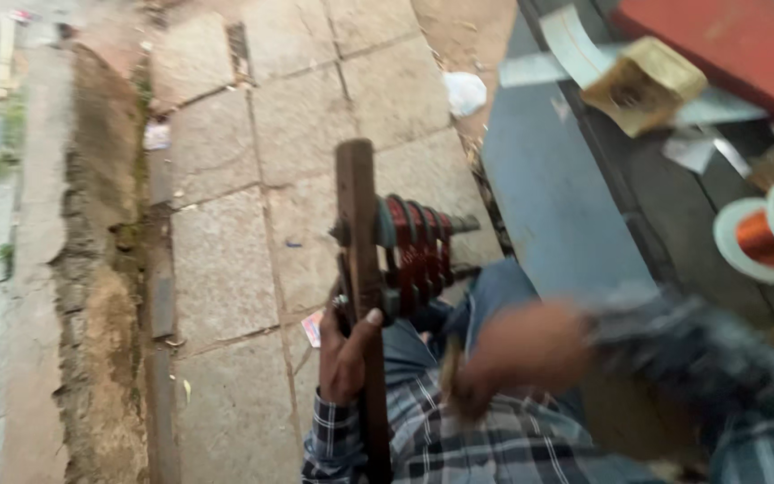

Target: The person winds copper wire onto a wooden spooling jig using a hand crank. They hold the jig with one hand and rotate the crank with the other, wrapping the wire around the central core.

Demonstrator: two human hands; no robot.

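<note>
The left hand is low in the middle of the frame. Its fingers are curled tight and the thumb points up. The left arm comes up from the bottom edge in a checked sleeve. The right hand is just to the right of it, blurry, closed like a fist. The right arm reaches in from the lower right corner, also in a checked sleeve.

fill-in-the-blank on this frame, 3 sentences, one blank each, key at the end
1. The left hand grips an upright ____ post carrying red wire coils.
2. The right hand is blurred, so its grip is ____.
3. The white plastic spool on the dark bench holds ____-coloured wire.

Missing words: wooden; unclear; copper
</note>
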